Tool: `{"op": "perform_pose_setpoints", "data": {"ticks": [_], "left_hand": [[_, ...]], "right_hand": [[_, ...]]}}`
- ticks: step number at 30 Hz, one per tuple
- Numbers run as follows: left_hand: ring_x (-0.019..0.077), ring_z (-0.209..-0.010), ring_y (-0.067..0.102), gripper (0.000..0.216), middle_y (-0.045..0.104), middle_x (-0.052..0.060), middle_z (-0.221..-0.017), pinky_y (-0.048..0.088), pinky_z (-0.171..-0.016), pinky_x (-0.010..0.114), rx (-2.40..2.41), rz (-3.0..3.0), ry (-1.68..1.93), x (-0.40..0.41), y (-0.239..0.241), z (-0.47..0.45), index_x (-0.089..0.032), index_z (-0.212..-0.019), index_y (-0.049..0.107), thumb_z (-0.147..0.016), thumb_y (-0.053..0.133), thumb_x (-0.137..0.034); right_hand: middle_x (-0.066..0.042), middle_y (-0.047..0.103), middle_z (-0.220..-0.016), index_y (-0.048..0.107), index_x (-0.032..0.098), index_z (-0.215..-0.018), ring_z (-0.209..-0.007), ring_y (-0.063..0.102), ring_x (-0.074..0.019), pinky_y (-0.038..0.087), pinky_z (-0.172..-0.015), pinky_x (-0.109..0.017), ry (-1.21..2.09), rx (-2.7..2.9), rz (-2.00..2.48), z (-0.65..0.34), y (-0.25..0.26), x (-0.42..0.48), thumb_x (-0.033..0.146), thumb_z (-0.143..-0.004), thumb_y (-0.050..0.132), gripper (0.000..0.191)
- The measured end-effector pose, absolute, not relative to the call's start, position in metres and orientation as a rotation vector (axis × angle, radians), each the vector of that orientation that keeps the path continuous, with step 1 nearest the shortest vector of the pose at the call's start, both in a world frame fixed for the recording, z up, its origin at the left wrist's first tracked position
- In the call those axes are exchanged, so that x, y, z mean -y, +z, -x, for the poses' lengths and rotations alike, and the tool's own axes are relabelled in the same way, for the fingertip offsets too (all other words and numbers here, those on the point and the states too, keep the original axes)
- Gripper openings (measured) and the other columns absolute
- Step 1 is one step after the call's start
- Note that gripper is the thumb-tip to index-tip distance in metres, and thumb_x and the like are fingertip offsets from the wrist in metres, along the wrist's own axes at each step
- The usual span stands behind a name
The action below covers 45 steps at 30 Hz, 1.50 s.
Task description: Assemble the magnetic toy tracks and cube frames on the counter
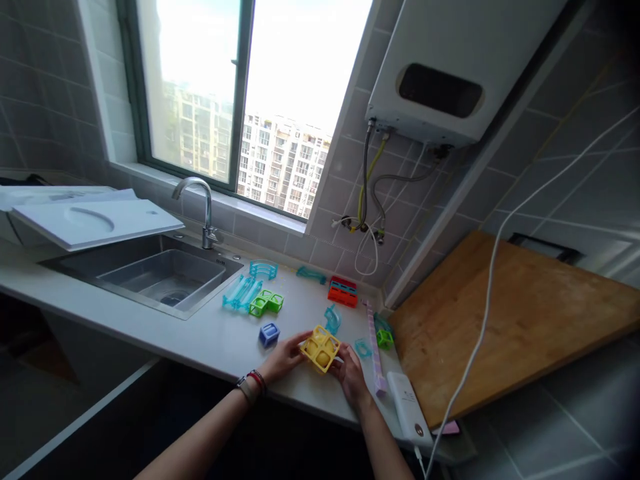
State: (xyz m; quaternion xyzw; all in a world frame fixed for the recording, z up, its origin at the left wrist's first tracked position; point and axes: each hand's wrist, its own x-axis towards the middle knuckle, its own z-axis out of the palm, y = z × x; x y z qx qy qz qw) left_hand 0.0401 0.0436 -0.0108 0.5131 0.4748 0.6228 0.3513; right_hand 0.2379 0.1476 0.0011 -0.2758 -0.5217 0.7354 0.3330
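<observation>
A yellow square toy block [321, 347] with four round holes lies on the white counter [200, 333] near its front edge. My left hand [284, 357] grips its left side, fingers curled on it. My right hand [351, 375] holds its right side the same way. Around it lie a small blue block [269, 333], a green block pair [266, 303], clear teal track pieces [242, 291], a teal curve [333, 318], a red and blue block [343, 291], a small green block [385, 339] and a long lilac strip [375, 350].
A steel sink [150, 277] with a tap [203, 207] sits at the left, white boards [90, 223] beside it. A wooden board [515, 320] covers the right. A white power bank [409, 408] with a cable lies at the counter's front edge. A water heater [450, 67] hangs above.
</observation>
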Motion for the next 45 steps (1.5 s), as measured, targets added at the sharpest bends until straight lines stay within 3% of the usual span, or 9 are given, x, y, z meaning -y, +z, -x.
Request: {"op": "perform_pose_setpoints", "data": {"ticks": [7, 13, 20, 26, 29, 32, 35, 38, 45], "left_hand": [[0.0281, -0.117, 0.066, 0.036, 0.072, 0.014, -0.121, 0.054, -0.099, 0.047, -1.245, -1.201, 1.732, -0.048, -0.015, -0.034, -0.018, -0.117, 0.066, -0.081, 0.062, -0.023], [0.0299, -0.114, 0.067, 0.04, 0.069, 0.017, -0.122, 0.058, -0.089, 0.043, -1.201, -0.924, 1.833, -0.043, -0.008, -0.029, -0.017, -0.113, 0.061, -0.082, 0.07, -0.039], [0.0187, -0.079, 0.071, 0.044, 0.071, 0.009, -0.099, 0.054, -0.068, 0.03, -1.238, -0.879, 1.758, -0.04, -0.002, -0.034, -0.018, -0.118, 0.055, -0.09, 0.06, -0.051], [0.017, -0.075, 0.065, 0.033, 0.071, 0.006, -0.086, 0.051, -0.072, 0.03, -1.278, -1.162, 1.596, -0.039, -0.008, -0.038, -0.017, -0.109, 0.063, -0.093, 0.057, -0.045], [0.0181, -0.081, 0.066, 0.04, 0.07, 0.009, -0.101, 0.053, -0.072, 0.031, -1.281, -1.148, 1.615, -0.039, -0.008, -0.038, -0.019, -0.123, 0.057, -0.093, 0.059, -0.045], [0.0256, -0.107, 0.064, 0.092, 0.052, 0.017, -0.141, 0.056, -0.081, 0.039, -1.318, -1.144, 1.699, -0.038, -0.008, -0.039, -0.03, -0.152, 0.023, -0.079, 0.077, -0.043], [0.0352, -0.139, 0.041, 0.131, 0.025, 0.018, -0.161, 0.044, -0.106, 0.055, -1.418, -1.36, 1.703, -0.036, -0.008, -0.041, -0.037, -0.157, -0.001, -0.064, 0.09, -0.037], [0.0344, -0.148, 0.026, 0.121, 0.025, 0.014, -0.161, 0.026, -0.119, 0.058, -1.471, -1.624, 1.581, -0.034, -0.004, -0.043, -0.034, -0.157, 0.008, -0.066, 0.088, -0.026], [0.0302, -0.135, 0.044, 0.096, 0.042, 0.014, -0.143, 0.037, -0.115, 0.05, -1.531, -1.728, 1.502, -0.032, 0.003, -0.049, -0.024, -0.147, 0.03, -0.063, 0.076, -0.011]], "right_hand": [[-0.005, 0.072, -0.098, 0.05, 0.024, -0.131, -0.084, 0.072, -0.0216, 0.057, -0.067, -0.031, 2.05, 1.604, 0.839, -0.233, 0.025, -0.154, 0.055, -0.077, 0.076, 0.067], [-0.007, 0.073, -0.101, 0.068, 0.019, -0.114, -0.092, 0.071, -0.0261, 0.057, -0.078, -0.037, 2.008, 2.014, 0.762, -0.212, 0.059, -0.156, 0.049, -0.071, 0.082, 0.054], [-0.008, 0.069, -0.122, 0.063, 0.023, -0.122, -0.107, 0.067, -0.0252, 0.056, -0.087, -0.038, 1.72, 1.574, 0.806, -0.208, 0.072, -0.187, 0.048, -0.08, 0.075, 0.05], [-0.005, 0.072, -0.116, 0.062, 0.027, -0.124, -0.096, 0.069, -0.0192, 0.056, -0.077, -0.029, 1.559, 1.297, 0.888, -0.197, 0.081, -0.228, 0.048, -0.073, 0.08, 0.058], [-0.005, 0.073, -0.11, 0.064, 0.025, -0.12, -0.089, 0.069, -0.0187, 0.055, -0.069, -0.027, 1.537, 1.294, 0.938, -0.187, 0.083, -0.223, 0.05, -0.074, 0.078, 0.054], [-0.007, 0.073, -0.108, 0.067, 0.02, -0.116, -0.088, 0.069, -0.0203, 0.055, -0.071, -0.028, 1.588, 1.449, 0.867, -0.184, 0.069, -0.193, 0.05, -0.079, 0.074, 0.049], [-0.006, 0.073, -0.104, 0.061, 0.019, -0.13, -0.087, 0.069, -0.0205, 0.056, -0.073, -0.029, 1.625, 1.558, 0.797, -0.192, 0.039, -0.155, 0.047, -0.081, 0.073, 0.058], [-0.004, 0.073, -0.105, 0.042, 0.022, -0.15, -0.09, 0.068, -0.0208, 0.056, -0.076, -0.03, 1.613, 1.497, 0.8, -0.204, 0.011, -0.131, 0.047, -0.082, 0.071, 0.077], [-0.006, 0.073, -0.107, 0.039, 0.019, -0.152, -0.091, 0.067, -0.022, 0.056, -0.079, -0.031, 1.637, 1.496, 0.8, -0.213, -0.005, -0.128, 0.045, -0.084, 0.069, 0.079]]}}
